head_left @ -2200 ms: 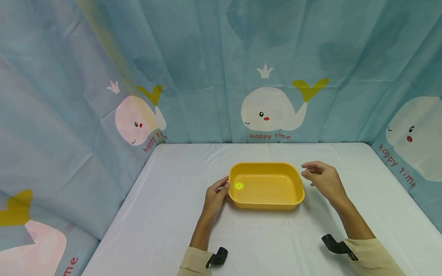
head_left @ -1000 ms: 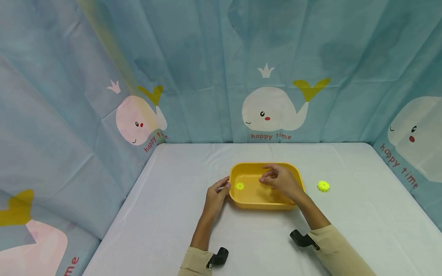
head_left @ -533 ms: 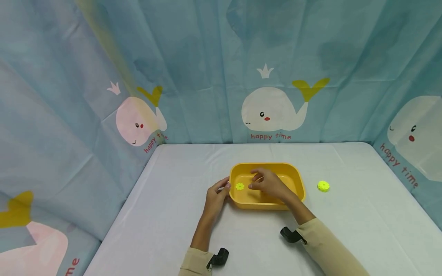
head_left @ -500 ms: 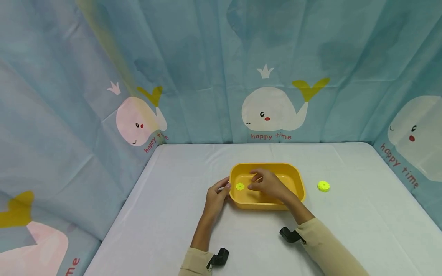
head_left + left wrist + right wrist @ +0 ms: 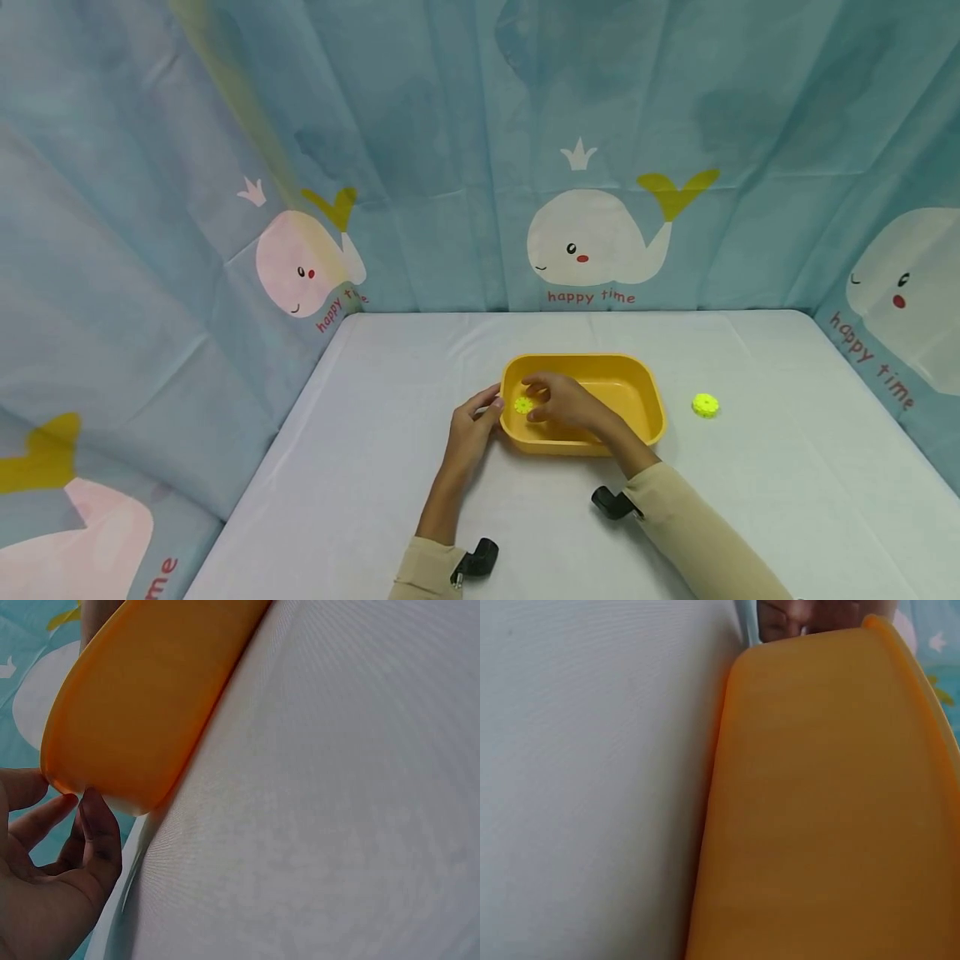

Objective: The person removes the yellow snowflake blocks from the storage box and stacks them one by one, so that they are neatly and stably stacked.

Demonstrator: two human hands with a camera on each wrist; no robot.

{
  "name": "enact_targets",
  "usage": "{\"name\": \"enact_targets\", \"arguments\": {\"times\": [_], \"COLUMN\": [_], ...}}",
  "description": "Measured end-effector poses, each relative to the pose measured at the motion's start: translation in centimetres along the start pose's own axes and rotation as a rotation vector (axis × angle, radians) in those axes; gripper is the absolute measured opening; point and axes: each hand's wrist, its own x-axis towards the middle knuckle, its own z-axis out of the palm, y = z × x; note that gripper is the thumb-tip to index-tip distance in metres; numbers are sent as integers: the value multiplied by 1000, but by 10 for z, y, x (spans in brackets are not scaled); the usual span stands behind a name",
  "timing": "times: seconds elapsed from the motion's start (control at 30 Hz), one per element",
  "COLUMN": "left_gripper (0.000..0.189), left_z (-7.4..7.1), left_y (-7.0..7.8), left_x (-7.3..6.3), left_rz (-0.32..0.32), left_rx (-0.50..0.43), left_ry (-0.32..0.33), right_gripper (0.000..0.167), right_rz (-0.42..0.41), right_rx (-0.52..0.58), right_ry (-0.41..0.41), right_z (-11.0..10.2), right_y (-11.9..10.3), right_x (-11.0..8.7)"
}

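Observation:
A yellow rectangular tray [image 5: 622, 404] lies on the white table. At its left end my left hand [image 5: 467, 433] rests its fingertips and thumb on the outer wall; the left wrist view shows these fingers [image 5: 101, 832] touching the end. My right hand [image 5: 566, 404] reaches down inside the tray, thumb and fingers spread about a small bright yellow-green flower-shaped piece [image 5: 522, 405] near the left end. A gap still shows between thumb and forefinger. In the right wrist view the tray wall [image 5: 832, 795] hides the right hand.
Right of the tray, a thicker yellow-green flower-shaped piece [image 5: 705, 406], maybe stacked, lies on the white tablecloth [image 5: 360, 467]. Blue curtains [image 5: 450, 167] with whale prints stand behind and at both sides. Each sleeve carries a black wrist camera [image 5: 611, 502].
My right hand has moved from beside the tray, where the thicker flower-shaped piece now shows, leftward into the tray and to the small piece. My left hand stays at the tray's left end.

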Motion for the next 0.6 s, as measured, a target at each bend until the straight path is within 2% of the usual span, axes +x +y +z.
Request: {"name": "enact_targets", "arguments": {"times": [0.17, 0.37, 0.6], "left_gripper": [45, 44, 44], "left_z": [0, 0, -1], "left_y": [0, -2, -1], "left_x": [0, 1, 1], "left_rz": [0, 0, 0], "left_rx": [-10, -4, -1], "left_ry": [5, 1, 2], "right_gripper": [54, 43, 41], "right_rz": [-1, -4, -39], "right_rx": [-30, -77, -147], "right_ry": [-23, -6, -10], "right_z": [3, 7, 11], "right_y": [-4, -6, -4], "right_x": [2, 3, 9]}}
